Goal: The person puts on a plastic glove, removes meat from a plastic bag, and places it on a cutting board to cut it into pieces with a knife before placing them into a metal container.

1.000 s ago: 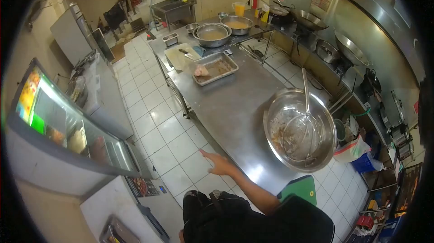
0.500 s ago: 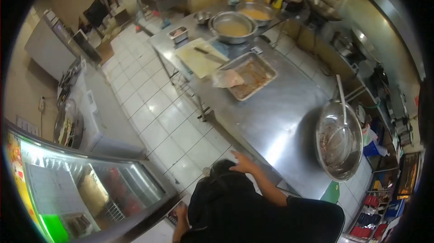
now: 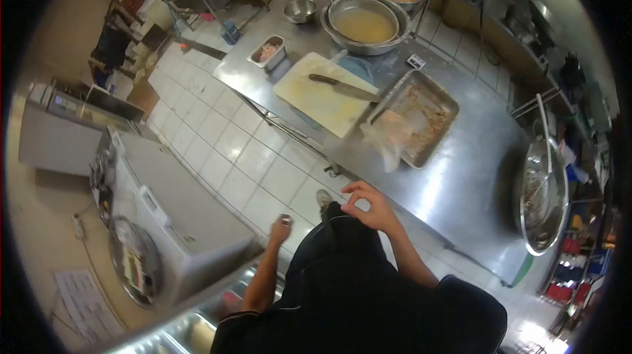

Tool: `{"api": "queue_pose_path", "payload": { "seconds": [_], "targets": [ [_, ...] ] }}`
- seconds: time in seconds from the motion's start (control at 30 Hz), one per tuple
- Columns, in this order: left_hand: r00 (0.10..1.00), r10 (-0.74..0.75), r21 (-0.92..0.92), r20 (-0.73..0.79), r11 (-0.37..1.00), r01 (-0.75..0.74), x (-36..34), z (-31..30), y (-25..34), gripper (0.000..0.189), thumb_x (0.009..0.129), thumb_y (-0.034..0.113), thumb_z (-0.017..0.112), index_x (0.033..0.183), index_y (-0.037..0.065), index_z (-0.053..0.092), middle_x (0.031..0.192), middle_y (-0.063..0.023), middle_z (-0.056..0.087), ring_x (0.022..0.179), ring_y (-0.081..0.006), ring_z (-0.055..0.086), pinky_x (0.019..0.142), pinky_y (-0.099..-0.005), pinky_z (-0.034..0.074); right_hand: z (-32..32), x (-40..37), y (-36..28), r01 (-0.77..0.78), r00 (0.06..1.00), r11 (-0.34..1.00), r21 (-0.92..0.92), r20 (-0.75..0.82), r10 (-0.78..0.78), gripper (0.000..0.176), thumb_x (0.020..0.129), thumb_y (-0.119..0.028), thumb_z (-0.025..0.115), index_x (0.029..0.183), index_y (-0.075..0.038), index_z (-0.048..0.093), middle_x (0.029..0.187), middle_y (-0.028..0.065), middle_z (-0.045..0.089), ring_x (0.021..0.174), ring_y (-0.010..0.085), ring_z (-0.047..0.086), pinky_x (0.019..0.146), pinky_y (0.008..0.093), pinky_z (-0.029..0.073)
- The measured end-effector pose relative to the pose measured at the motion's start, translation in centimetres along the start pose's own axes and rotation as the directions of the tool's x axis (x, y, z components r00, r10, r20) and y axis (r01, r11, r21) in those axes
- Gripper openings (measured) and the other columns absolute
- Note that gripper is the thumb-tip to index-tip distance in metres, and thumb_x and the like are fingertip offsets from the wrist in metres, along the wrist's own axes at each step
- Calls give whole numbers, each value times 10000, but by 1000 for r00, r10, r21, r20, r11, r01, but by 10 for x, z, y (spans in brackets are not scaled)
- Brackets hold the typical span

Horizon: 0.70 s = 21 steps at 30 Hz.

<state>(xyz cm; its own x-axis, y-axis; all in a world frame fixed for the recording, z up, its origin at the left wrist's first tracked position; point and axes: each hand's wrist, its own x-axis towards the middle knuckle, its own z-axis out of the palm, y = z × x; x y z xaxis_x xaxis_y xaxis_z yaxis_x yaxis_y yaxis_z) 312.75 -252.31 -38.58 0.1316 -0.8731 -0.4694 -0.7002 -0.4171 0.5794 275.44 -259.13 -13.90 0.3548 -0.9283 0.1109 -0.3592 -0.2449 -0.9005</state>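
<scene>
- While our right hand (image 3: pixel 370 210) is hovering by the near edge of the steel table (image 3: pixel 471 169), we are holding nothing visible in it; thumb and fingers are bending toward each other, leaving a narrow gap.
- Our left hand (image 3: pixel 282 230) is hanging to the left and nearer to us, its fingers curling in; we cannot tell whether it is holding anything.
- Just beyond the right hand and slightly to its right, the plastic bag (image 3: pixel 390 135) is lying partly in the metal tray (image 3: pixel 434 98), its loose end drooping back toward that hand.
- The bag's long axis is running roughly away from our right hand, the nearer one; the tray's is slanting away rightward.
- Ahead-left of the right hand, the knife (image 3: pixel 342 88) is lying on the cutting board (image 3: pixel 313 107), its blade pointing toward the tray.
- Left of our left hand, the white chest freezer (image 3: pixel 181 186) is standing near.
</scene>
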Motion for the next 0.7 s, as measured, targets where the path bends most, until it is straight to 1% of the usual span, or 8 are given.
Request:
{"api": "queue_pose_path", "payload": {
  "seconds": [0.07,0.1,0.17,0.33,0.47,0.53,0.6,0.7],
  "targets": [
    [969,-5,20,248,1000,0,4,-28,33,375,928,337,673,1194,73,651,1012,-208,731,974,-351,710,859,-428,555,34,51,11,-231,973,918,323,55,226,430,867,-209,758,1259,-98,620,1265,157,593,1088,326,629,924,405,512],
    [937,121,3,327,992,-129,13,-40,37,375,940,332,663,1178,43,661,1040,-212,728,983,-345,708,867,-429,551,43,76,5,-242,968,939,244,0,249,428,869,-208,752,1259,-94,617,1243,164,604,1072,329,633,912,403,515],
    [940,168,46,297,981,-190,29,-66,52,316,953,279,653,1128,18,678,1032,-201,736,970,-310,717,849,-407,549,50,118,-14,-284,952,957,54,-104,289,424,874,-206,739,1259,-86,611,1199,177,625,1040,336,642,887,400,522],
    [976,188,-273,109,950,-153,123,-159,178,256,958,217,659,1050,-20,687,872,-106,717,802,-164,684,732,-319,540,73,196,-11,-399,909,897,190,-43,414,405,885,-244,734,1234,-71,620,1059,170,689,937,295,681,828,396,537],
    [942,181,-777,283,619,114,258,-168,259,405,949,328,695,1097,-45,642,864,-96,680,730,-168,653,683,-306,543,88,241,16,-472,855,870,138,-167,491,387,882,-258,739,1189,-49,632,1036,163,695,895,267,691,800,386,542],
    [871,-6,-753,491,501,427,320,-172,317,575,897,435,739,1167,-51,594,886,-103,676,714,-197,660,648,-333,543,92,262,11,-529,781,831,175,-283,557,391,889,-265,735,1191,-39,632,1013,157,698,850,257,692,781,371,545],
    [829,-32,-692,559,534,487,380,-156,338,699,857,490,761,1237,-59,554,855,-115,676,699,-219,664,615,-345,543,100,274,3,-584,697,792,178,-390,602,377,899,-258,728,1195,-44,634,995,154,702,836,251,694,768,363,546],
    [767,-154,-573,623,578,581,418,-141,364,557,846,423,776,1113,-45,632,806,-111,668,675,-209,648,578,-351,531,108,285,-19,-611,583,749,259,-492,646,357,914,-243,718,1200,-47,634,977,156,708,832,246,700,747,360,547]
  ]
}}
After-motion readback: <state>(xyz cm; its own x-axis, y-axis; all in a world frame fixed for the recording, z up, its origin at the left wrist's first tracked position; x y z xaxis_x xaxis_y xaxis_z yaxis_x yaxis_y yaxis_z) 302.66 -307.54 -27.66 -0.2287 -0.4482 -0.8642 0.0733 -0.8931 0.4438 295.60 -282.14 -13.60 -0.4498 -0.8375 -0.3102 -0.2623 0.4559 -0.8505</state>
